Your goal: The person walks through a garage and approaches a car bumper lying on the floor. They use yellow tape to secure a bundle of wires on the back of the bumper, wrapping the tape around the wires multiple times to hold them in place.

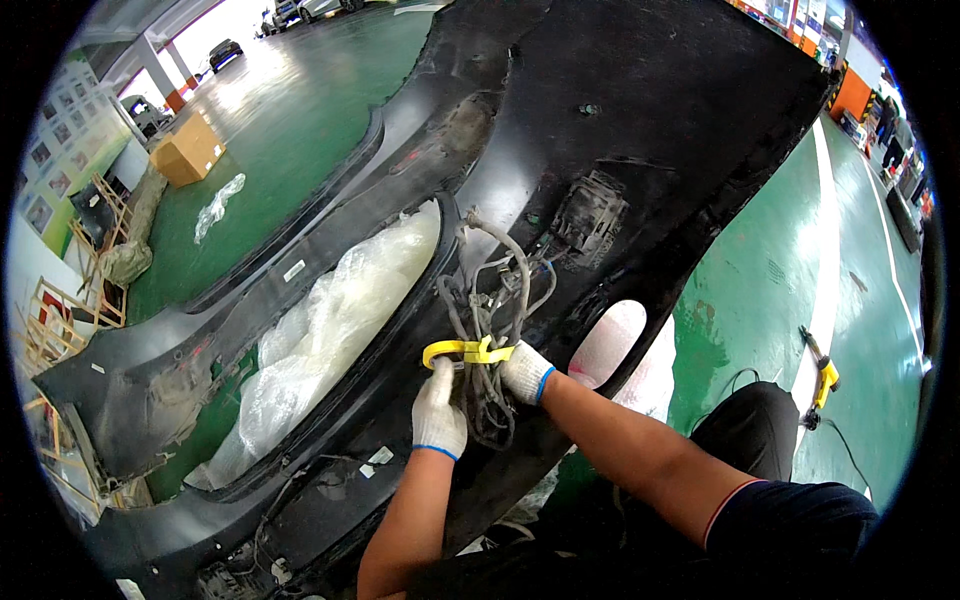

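Observation:
A large black car bumper lies inner side up before me. On it sits a bunched grey wiring harness, its cables looped together. A yellow band, like tape or a strap, goes across the bundle and forms a loop at its left. My left hand, in a white glove with a blue cuff, is closed with its fingertips at the underside of that loop. From the right, my gloved right hand presses against the bundle beside the band's other end; its fingertips are partly hidden.
Clear plastic wrap shows through the bumper's long opening. A yellow corded power tool lies on the green floor at the right. At the far left stand a cardboard box and wooden frames.

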A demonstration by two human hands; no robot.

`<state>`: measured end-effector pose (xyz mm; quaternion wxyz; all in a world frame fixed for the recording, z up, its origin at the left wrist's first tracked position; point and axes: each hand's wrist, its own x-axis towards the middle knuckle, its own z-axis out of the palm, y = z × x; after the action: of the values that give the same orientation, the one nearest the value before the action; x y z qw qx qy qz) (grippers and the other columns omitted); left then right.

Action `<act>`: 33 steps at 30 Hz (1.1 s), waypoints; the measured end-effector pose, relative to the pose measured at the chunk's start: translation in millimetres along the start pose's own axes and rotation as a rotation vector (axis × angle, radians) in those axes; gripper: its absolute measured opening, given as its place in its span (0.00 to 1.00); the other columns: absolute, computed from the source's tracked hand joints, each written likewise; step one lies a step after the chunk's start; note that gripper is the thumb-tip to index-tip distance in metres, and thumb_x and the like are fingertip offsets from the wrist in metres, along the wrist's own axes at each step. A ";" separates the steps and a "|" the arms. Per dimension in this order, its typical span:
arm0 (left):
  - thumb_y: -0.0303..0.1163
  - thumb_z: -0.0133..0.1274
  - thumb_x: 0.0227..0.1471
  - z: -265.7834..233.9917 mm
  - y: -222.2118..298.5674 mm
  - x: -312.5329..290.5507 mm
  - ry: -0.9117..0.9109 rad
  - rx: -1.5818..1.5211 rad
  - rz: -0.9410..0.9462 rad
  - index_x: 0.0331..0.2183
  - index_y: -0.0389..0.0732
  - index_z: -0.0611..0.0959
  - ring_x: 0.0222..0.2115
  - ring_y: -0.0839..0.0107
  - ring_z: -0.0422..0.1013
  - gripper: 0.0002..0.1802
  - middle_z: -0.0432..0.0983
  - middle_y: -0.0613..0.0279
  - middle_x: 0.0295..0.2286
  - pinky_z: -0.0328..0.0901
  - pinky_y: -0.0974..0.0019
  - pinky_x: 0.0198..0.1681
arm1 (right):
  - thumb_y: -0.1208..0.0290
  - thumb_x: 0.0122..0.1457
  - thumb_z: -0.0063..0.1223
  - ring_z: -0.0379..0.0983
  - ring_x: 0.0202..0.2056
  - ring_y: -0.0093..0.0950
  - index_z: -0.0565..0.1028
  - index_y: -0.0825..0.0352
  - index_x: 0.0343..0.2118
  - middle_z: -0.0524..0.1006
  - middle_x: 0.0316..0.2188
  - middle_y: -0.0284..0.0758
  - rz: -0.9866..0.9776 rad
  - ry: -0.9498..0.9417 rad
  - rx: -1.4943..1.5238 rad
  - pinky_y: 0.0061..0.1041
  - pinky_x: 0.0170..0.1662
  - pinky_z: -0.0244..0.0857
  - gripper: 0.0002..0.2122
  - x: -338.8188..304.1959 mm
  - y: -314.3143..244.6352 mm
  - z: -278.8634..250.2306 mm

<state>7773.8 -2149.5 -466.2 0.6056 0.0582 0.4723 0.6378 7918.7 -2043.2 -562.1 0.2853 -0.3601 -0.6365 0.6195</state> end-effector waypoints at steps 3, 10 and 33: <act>0.60 0.56 0.60 -2.7 6.8 8.2 -0.038 -0.009 -0.154 0.57 0.37 0.76 0.54 0.60 0.72 0.39 0.75 0.53 0.55 0.63 0.55 0.61 | 0.77 0.61 0.47 0.79 0.47 0.40 0.79 0.66 0.47 0.82 0.42 0.41 -0.319 -0.115 -0.841 0.36 0.57 0.68 0.13 6.6 29.6 -0.4; 0.51 0.64 0.57 0.4 -3.4 22.3 0.013 -0.089 -0.193 0.54 0.37 0.76 0.48 0.60 0.75 0.34 0.77 0.54 0.49 0.71 0.53 0.52 | 0.78 0.63 0.44 0.75 0.53 0.41 0.78 0.65 0.49 0.81 0.48 0.42 -0.091 -0.042 -0.348 0.34 0.58 0.67 0.15 2.7 37.6 -0.3; 0.55 0.70 0.47 -7.3 -29.7 46.1 -0.179 0.713 0.200 0.68 0.28 0.51 0.60 0.58 0.67 0.65 0.65 0.44 0.62 0.63 0.61 0.61 | 0.59 0.54 0.57 0.80 0.39 0.50 0.80 0.67 0.42 0.81 0.34 0.52 0.063 -0.077 -0.854 0.42 0.45 0.73 0.18 26.9 -158.5 -10.4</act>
<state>7778.4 -2120.6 -513.2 0.5208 0.3665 0.6018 0.4820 7895.0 -2011.0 -406.0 0.0674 -0.4419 -0.8346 0.3217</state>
